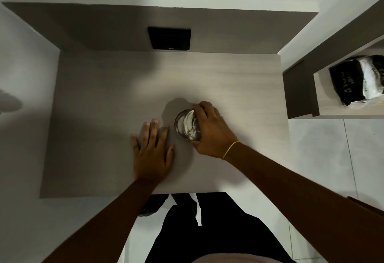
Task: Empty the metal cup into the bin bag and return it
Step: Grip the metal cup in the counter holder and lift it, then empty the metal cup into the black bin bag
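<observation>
— Where's the metal cup [187, 124]?

— Under my right hand [209, 132]. It stands upright on the table [104, 96], mouth up, and my fingers [200, 111] curl round its far and right side, with my thumb at its near edge.

— What does it look like?

— Round, shiny, with a dark rim. From above I look straight into it; the inside shows pale, glinting patches, but I cannot tell whether that is contents or reflection.

— And your other hand?

— My left hand [152, 151] lies flat just to the cup's left, not touching it.

— The bin bag?

— I cannot see it from here.
</observation>
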The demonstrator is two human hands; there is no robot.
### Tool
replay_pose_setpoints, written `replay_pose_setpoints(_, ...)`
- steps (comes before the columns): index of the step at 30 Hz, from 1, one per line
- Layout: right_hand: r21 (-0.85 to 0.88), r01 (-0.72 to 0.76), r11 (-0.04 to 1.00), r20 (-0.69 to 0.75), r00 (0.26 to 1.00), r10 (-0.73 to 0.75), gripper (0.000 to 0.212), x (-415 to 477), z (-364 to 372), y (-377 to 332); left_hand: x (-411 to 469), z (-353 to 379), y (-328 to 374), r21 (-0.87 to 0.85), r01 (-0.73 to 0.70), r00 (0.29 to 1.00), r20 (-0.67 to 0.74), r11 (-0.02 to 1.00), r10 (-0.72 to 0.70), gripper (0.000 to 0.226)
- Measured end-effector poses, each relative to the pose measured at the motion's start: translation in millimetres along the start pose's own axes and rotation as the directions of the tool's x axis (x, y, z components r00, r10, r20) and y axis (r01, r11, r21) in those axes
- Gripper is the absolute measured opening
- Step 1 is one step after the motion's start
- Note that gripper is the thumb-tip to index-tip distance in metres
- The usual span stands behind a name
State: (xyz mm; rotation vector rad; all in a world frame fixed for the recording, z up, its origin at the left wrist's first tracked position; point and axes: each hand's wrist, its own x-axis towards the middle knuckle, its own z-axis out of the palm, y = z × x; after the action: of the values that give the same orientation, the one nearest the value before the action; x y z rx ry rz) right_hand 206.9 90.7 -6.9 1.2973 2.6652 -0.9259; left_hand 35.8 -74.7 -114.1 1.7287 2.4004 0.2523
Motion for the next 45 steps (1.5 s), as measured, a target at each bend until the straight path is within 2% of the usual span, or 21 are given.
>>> replay_pose_setpoints(4,0.027,-0.056,0.998,-0.067,0.996,0.058,0.108,-14,-15,33,1,-2,1,0.005,0.004,1.0,0.002,1.0,-0.004,0.068)
replay_pose_setpoints(8,-0.021,-0.152,0.988,-0.048,0.987,0.15,0.12,-24,-20,65,0,-1,0,0.008,0.001,1.0,0.006,1.0,-0.001,0.069)
replay_pose_setpoints(13,-0.029,-0.207,0.978,-0.074,0.976,0.204,0.116,-28,-12,83,0,5,-3,0.007,0.004,1.0,-0.003,1.0,-0.004,0.068)
replay_pose_setpoints(20,-0.06,-0.201,0.978,-0.097,0.976,0.194,0.11,-30,1,92,0,9,-6,0.026,0.001,1.0,-0.001,1.0,-0.001,0.069)
replay_pose_setpoints(30,-0.161,-0.149,0.976,-0.046,0.989,0.144,0.103,-34,11,103,0,5,-3,0.02,0.012,1.0,0.008,1.0,-0.013,0.068)
replay_pose_setpoints(33,-0.12,-0.191,0.974,-0.109,0.978,0.179,0.106,-32,11,95,0,5,-3,0.02,0.013,1.0,0.01,1.0,-0.013,0.067)
replay_pose_setpoints(36,-0.083,-0.144,0.986,-0.191,0.974,0.126,0.097,-15,6,75,0,4,-4,0.028,0.015,1.0,0.017,0.999,-0.015,0.068)
replay_pose_setpoints(38,-0.087,-0.082,0.993,-0.188,0.98,0.065,0.09,5,3,58,-1,4,-1,0.034,0.019,1.0,0.022,0.999,-0.019,0.068)
replay_pose_setpoints(41,-0.106,-0.007,0.994,-0.097,0.995,-0.004,0.076,37,-2,37,-1,3,1,0.004,0.032,0.999,-0.008,0.999,-0.032,0.067)
replay_pose_setpoints(45,-0.133,0.089,0.987,0.084,0.993,-0.078,0.045,64,-5,25,-2,5,-1,0.02,0.014,1.0,-0.017,1.0,-0.013,0.068)
